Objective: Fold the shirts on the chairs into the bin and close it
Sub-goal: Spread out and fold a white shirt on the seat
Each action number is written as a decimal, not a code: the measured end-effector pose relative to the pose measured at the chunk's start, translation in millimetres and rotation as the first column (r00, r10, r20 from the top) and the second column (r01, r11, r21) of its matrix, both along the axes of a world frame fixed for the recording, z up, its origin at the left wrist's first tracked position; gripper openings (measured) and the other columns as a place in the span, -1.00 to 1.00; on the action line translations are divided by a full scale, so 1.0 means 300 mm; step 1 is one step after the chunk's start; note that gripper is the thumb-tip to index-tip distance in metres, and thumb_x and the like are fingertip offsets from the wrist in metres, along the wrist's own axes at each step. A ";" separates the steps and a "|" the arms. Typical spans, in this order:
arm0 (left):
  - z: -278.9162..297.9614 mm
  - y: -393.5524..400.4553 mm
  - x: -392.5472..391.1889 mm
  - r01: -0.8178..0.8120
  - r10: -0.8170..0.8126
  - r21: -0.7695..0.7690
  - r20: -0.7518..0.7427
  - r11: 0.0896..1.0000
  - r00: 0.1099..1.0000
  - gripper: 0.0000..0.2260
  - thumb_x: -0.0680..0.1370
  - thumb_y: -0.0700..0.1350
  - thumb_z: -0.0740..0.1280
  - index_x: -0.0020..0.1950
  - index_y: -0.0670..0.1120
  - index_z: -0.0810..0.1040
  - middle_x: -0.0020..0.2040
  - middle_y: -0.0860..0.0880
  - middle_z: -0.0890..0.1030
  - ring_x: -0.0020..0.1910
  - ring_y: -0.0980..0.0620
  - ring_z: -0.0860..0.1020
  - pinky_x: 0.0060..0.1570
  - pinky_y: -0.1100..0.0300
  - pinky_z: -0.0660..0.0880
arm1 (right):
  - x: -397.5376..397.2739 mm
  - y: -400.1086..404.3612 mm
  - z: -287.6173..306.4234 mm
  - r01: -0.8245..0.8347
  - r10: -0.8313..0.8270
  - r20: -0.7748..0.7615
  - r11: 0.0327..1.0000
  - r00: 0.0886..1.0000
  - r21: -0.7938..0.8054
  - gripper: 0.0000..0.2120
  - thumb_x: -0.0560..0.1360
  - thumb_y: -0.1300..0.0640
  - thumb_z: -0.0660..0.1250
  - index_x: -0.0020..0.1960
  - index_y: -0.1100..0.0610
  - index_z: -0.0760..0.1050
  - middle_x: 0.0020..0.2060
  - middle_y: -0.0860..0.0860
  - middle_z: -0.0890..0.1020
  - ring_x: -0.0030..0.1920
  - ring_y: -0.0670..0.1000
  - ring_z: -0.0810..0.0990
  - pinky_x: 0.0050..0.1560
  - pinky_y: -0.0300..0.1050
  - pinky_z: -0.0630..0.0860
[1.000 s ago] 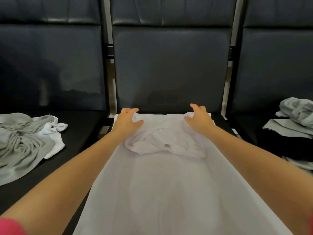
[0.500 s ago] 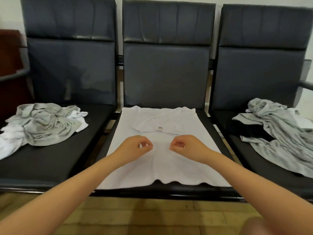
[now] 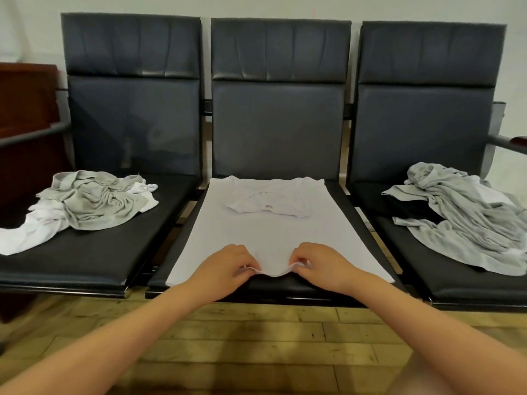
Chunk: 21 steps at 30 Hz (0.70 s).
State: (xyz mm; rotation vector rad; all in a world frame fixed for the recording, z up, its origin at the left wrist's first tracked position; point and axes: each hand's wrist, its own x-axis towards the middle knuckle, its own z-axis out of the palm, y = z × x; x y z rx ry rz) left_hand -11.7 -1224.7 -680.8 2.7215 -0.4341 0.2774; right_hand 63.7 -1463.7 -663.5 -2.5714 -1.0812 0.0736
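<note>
White shirt [image 3: 273,232] hem pinched between hands

Three joined black chairs [image 3: 94,260] carry a flat white shirt [image 3: 273,232] between crumpled piles [image 3: 91,203].

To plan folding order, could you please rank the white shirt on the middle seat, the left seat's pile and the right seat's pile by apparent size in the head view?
1. white shirt, spread flat.
2-3. right pile and left pile: too alike to rank; both crumpled, both cut off by the frame edges.
</note>
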 end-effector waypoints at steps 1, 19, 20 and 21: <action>-0.001 -0.003 0.002 -0.009 0.009 -0.008 0.011 1.000 1.000 -0.83 0.60 0.00 0.26 0.14 0.07 0.59 -0.02 0.24 0.46 0.00 0.25 0.41 0.06 0.33 0.38 | 0.006 0.006 -0.002 0.011 -0.011 -0.004 1.000 1.000 0.015 -0.87 0.60 0.08 0.21 0.04 0.03 0.53 -0.06 -0.08 0.54 -0.03 -0.05 0.50 0.02 -0.19 0.43; 0.034 0.107 0.118 -0.148 0.151 0.086 -0.027 0.985 0.988 -0.72 0.64 0.04 0.16 0.35 0.11 0.43 0.25 0.13 0.55 0.20 0.09 0.52 0.14 0.25 0.41 | 0.188 -0.098 0.037 0.163 -0.165 -0.064 0.986 0.984 -0.034 -0.88 0.53 0.14 0.29 0.02 0.01 0.58 -0.02 -0.08 0.57 0.02 -0.06 0.51 0.07 -0.24 0.40; 0.039 0.122 0.114 -0.158 0.163 0.112 -0.039 0.981 0.986 -0.72 0.63 0.05 0.19 0.34 0.14 0.43 0.24 0.14 0.55 0.18 0.11 0.52 0.11 0.27 0.41 | 0.198 -0.123 0.039 0.197 -0.197 -0.052 0.980 0.979 -0.006 -0.89 0.53 0.15 0.29 -0.03 -0.01 0.57 -0.05 -0.09 0.58 0.00 -0.06 0.53 0.05 -0.22 0.42; 0.043 0.135 0.107 -0.164 0.171 0.126 -0.052 0.978 0.984 -0.72 0.62 0.05 0.22 0.33 0.16 0.43 0.20 0.15 0.55 0.15 0.13 0.51 0.07 0.29 0.39 | 0.208 -0.149 0.036 0.235 -0.233 -0.056 0.972 0.971 0.026 -0.89 0.53 0.15 0.28 -0.07 -0.03 0.56 -0.07 -0.09 0.61 -0.01 -0.06 0.54 0.04 -0.21 0.44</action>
